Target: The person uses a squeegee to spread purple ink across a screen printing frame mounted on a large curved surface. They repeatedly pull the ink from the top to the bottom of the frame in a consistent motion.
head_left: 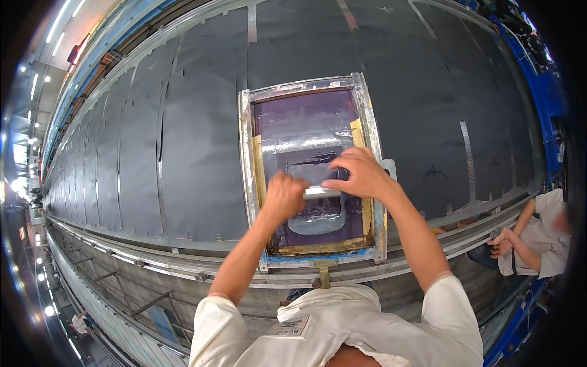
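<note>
A metal-edged printing screen (246, 165) with purple mesh lies across the dark table in front of me. Over its lower half, my left hand (285, 197) is closed around the left end of a short, pale squeegee (322, 192); motion blurs its fingers slightly. My right hand (362, 174) hovers at the squeegee's right end, with curved fingers and a gap between thumb and forefinger. Its thumb is close to the squeegee, but I cannot tell whether they touch. Dark, wet ink (315, 159) streaks the mesh above the hands, and a glossy grey patch (318, 225) shows below them.
The long table (202, 134), covered in dark panels, runs far to the left. Metal rails (189, 267) follow its near edge, and a bracket (323, 272) joins the screen's near side. Another person (538, 235) is at the right with hands together near the rail.
</note>
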The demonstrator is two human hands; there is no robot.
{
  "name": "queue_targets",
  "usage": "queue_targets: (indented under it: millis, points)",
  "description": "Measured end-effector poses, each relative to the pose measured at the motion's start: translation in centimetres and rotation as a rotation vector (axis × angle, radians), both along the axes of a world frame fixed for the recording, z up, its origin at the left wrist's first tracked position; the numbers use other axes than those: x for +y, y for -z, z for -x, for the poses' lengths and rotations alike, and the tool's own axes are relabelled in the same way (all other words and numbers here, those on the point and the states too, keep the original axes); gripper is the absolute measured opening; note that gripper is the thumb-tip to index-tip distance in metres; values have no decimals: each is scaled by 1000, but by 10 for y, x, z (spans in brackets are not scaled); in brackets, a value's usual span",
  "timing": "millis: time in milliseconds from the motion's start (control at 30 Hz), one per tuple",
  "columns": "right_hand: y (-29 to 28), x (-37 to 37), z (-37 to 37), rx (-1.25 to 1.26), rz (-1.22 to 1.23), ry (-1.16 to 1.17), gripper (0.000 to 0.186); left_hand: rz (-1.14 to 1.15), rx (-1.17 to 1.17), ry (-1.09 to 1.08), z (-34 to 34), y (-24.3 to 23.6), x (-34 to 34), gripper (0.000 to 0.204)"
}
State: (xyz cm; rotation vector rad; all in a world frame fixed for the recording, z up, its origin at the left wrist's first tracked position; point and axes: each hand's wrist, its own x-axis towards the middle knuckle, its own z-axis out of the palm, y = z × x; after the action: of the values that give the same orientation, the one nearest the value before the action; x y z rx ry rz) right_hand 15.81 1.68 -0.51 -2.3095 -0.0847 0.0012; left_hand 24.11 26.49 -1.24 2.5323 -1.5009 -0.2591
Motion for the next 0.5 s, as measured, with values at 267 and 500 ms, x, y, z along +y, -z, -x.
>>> queue_targets:
  millis: [267,500]
  points:
    - [38,39,6,-36,343,-41,18,39,-21,-85,6,10,-13,30]
    - [32,52,44,51,277,-173,23,-51,20,5,34,-4,6,30]
